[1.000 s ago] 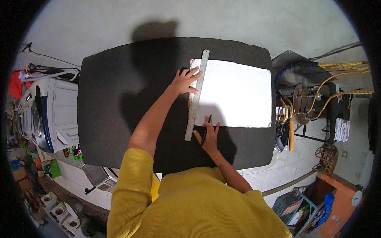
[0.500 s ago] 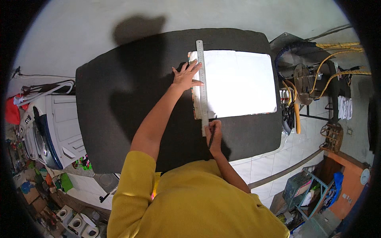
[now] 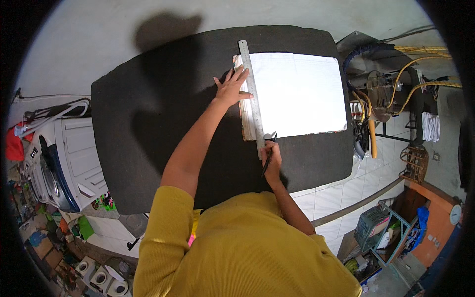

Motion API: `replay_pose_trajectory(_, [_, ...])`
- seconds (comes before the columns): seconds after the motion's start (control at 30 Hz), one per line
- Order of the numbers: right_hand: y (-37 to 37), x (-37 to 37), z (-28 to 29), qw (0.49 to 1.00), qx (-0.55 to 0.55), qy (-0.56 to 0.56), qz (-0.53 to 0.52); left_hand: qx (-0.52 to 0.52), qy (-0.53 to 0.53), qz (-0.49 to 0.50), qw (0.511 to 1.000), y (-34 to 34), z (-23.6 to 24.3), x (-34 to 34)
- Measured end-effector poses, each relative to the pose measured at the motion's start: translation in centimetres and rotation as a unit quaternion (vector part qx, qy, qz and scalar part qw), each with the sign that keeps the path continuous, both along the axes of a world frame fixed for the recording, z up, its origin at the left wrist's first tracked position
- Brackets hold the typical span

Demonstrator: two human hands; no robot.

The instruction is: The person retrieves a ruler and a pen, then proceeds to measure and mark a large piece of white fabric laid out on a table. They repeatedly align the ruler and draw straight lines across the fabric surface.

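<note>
An open notebook (image 3: 299, 94) with white pages lies on the dark table. Along its left side rests a long metal ruler (image 3: 256, 115), tilted slightly, its ends reaching past the page at the far and near edges. My left hand (image 3: 231, 89) is spread over the notebook's left margin, fingers apart, its fingertips and thumb pressing on the ruler. By the ruler's near end, at the notebook's lower edge, my right hand (image 3: 272, 161) is closed round a slim black pen (image 3: 267, 161). The pen's upward-pointing end shows near the page corner.
The dark-covered table (image 3: 163, 133) fills the middle. A white washing machine (image 3: 74, 161) stands at its left. To the right are a fan (image 3: 381, 94) with yellow cords near it, a wooden stool (image 3: 414, 163) and a blue-grey metal rack (image 3: 393, 232). A wall runs behind the table.
My right hand has shifted slightly right, off the ruler's near end, and the pen shows more plainly. The ruler looks more tilted. My left hand stays spread on it.
</note>
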State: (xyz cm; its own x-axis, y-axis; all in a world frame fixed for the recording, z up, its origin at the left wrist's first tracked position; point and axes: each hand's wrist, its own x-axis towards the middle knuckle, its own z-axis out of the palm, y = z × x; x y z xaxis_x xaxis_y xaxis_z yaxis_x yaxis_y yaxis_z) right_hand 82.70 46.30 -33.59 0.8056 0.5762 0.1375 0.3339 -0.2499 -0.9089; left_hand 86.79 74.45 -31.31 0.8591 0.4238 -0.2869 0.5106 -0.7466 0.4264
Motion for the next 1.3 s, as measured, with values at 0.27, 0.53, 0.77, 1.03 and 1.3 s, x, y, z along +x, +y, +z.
replay_pose_trajectory(0.27, [0.3, -0.2, 1.8, 0.977, 0.031, 0.213, 0.01, -0.015, -0.007, -0.004, 1.0, 0.3, -0.4, -0.4])
replay_pose_trajectory(0.53, [0.7, -0.6, 1.9, 0.962, 0.051, 0.266, 0.039, -0.038, 0.023, 0.0, 0.999, 0.3, 0.7, -0.2])
replay_pose_trajectory(0.77, [-0.1, -0.6, 1.1, 0.982, -0.045, 0.165, 0.078, -0.053, 0.029, 0.009, 0.998, 0.2, 1.0, -0.3])
replay_pose_trajectory(1.03, [-0.6, -0.4, 0.9, 0.973, -0.047, 0.213, 0.069, -0.05, 0.017, -0.004, 0.999, 0.4, 0.6, -0.3])
replay_pose_trajectory(1.3, [2.7, 3.7, 3.6, 0.991, 0.054, 0.119, -0.007, -0.026, 0.048, 0.006, 0.999, -0.1, 1.0, 0.3])
